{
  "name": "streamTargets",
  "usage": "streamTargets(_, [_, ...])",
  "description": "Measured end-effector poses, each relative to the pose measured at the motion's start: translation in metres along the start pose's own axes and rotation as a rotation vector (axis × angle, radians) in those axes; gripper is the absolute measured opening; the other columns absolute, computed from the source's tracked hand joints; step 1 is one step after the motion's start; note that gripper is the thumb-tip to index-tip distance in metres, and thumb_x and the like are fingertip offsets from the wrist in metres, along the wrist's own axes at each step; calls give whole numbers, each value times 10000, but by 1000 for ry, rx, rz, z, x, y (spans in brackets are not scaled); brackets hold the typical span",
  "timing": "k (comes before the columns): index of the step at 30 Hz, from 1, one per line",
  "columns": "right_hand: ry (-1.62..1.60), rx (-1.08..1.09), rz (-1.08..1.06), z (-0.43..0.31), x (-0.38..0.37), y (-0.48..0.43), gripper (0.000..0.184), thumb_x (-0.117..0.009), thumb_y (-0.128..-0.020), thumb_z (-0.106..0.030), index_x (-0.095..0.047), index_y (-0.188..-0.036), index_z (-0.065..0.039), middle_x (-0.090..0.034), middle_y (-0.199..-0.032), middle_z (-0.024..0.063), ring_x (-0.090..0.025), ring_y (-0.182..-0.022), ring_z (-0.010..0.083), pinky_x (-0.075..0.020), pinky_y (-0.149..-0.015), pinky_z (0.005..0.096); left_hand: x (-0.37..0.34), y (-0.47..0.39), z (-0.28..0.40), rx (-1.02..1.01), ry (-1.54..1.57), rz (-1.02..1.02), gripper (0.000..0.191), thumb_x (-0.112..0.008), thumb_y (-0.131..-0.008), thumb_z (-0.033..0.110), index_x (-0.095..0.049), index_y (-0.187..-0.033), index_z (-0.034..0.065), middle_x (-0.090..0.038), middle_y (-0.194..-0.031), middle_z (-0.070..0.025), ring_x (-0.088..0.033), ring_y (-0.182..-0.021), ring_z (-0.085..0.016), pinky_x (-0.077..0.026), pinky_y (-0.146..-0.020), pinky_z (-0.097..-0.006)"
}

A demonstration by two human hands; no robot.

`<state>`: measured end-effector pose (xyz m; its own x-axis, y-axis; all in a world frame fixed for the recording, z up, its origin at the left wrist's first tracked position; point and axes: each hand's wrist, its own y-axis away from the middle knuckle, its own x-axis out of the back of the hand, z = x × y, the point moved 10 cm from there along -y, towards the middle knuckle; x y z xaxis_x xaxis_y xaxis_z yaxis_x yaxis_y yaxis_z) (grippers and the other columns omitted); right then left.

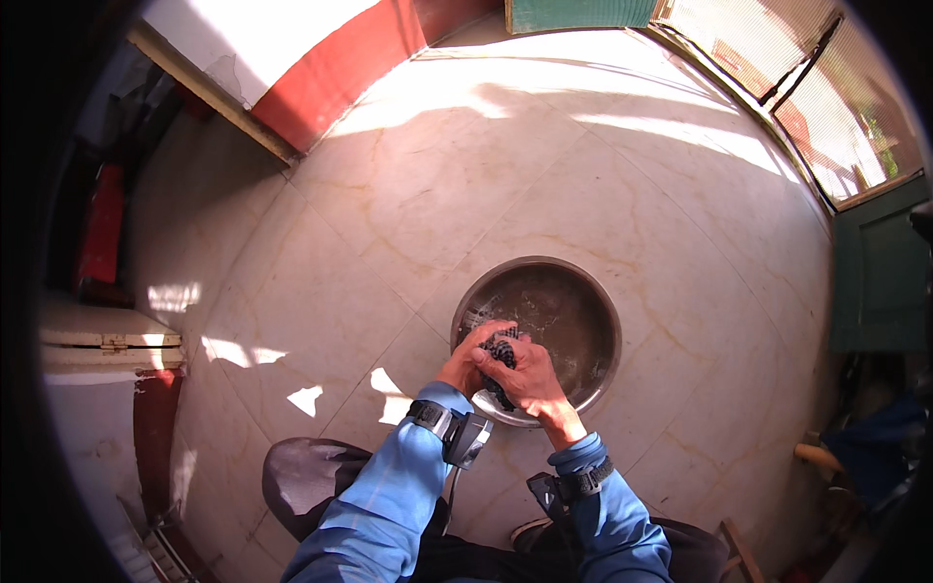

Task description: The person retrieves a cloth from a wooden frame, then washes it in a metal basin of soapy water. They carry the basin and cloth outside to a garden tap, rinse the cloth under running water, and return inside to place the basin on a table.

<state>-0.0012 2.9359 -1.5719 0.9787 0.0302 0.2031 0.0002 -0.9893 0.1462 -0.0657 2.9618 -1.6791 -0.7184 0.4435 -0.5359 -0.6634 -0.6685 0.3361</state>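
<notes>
Both hands are together over the near left part of a round metal basin on the tiled floor. My left hand grips a bunched dark checked cloth from the left. From the right, my right hand closes on the same cloth, its thumb across it. A part of the cloth hangs below the fingers towards the basin's near rim. The basin holds brownish water with some foam on it. My palms and part of the cloth are hidden.
Pale floor tiles with patches of sunlight surround the basin. A red and white wall corner stands at far left. A green door panel and a screen are on the right. My knee is near the left arm.
</notes>
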Motion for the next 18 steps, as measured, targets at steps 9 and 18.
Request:
streamTargets(9, [707, 137, 541, 15, 50, 1, 227, -687, -935, -273, -606, -826, -92, -642, -810, 105, -638, -787, 347, -524, -660, 471, 0, -7, -31, 163, 535, 175, 278, -503, -1077, 329, -643, -1179, 111, -698, -1122, -35, -675, -1017, -172, -556, -906, -339])
streamTargets(18, [426, 4, 577, 81, 103, 9, 749, -804, -760, -48, -519, -1452, -83, -577, -1368, 157, -547, -1243, 346, -459, -1082, 432, 30, 16, -25, 251, -130, 432, 625, -617, -943, -37, -440, -1521, 121, -623, -1203, -47, -619, -1074, -152, -530, -848, -334])
